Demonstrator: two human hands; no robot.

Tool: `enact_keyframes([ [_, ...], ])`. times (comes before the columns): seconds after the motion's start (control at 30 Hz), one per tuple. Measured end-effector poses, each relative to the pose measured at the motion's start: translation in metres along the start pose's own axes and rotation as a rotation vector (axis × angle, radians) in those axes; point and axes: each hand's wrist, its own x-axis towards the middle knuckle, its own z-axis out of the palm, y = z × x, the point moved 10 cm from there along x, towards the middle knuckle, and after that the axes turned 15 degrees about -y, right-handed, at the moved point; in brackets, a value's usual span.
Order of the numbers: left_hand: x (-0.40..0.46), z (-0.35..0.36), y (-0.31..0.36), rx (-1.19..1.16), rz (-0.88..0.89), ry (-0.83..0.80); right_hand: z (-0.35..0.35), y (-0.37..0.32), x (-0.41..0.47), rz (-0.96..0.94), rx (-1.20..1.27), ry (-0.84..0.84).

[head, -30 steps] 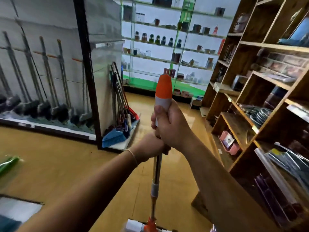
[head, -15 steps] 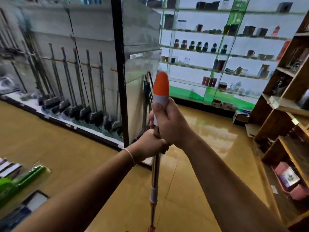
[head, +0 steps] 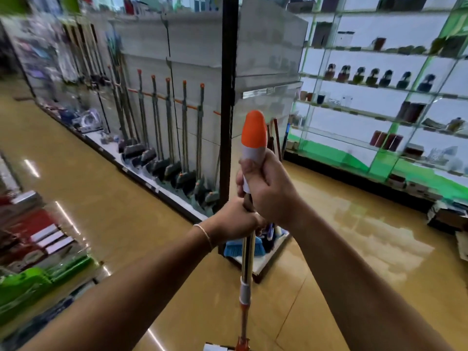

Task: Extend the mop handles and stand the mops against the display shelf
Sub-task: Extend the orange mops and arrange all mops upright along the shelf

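**Both hands on the mop handle, shelf ahead**

I hold the mop (head: 247, 269) upright in front of me, its base at the bottom edge of view on the floor (head: 354, 249). My left hand (head: 235, 219) is wrapped around the shiny metal pole, a thin bracelet (head: 205, 235) on that wrist. My right hand (head: 268, 188) sits just above it, touching it, fingers curled round the white part of the grip, with the orange tip (head: 254, 129) poking out above my thumb. Lower on the pole is a grey and orange collar (head: 245, 295), well below both hands.

To my near left, green packaged goods (head: 38, 282) lie blurred along the floor's left edge.

Just past my hands stands the display shelf (head: 253, 72), its black corner post (head: 228, 97) rising behind the mop. A blue brush (head: 234, 248) rests on the shelf's low base at that corner. Along the shelf's left face a row of mops (head: 177, 138) leans upright, orange caps on top, heads down on the base.

Farther right, glass shelves (head: 379, 97) with green trim carry cups and bottles against the back wall.
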Motion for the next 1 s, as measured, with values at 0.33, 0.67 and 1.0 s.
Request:
enact_keyframes([
  [0.33,0.051,-0.096,-0.063,-0.01,0.037,-0.026,0.012,0.046,0.114,0.008,0.002,-0.08],
  [0.67,0.098,-0.233,-0.097,0.06,0.131,-0.045,0.024,0.074,0.265,0.006,0.032,-0.087],
  [1.0,0.12,-0.36,-0.158,0.083,0.08,0.08,0.06,0.105,0.396,-0.045,0.071,-0.226],
])
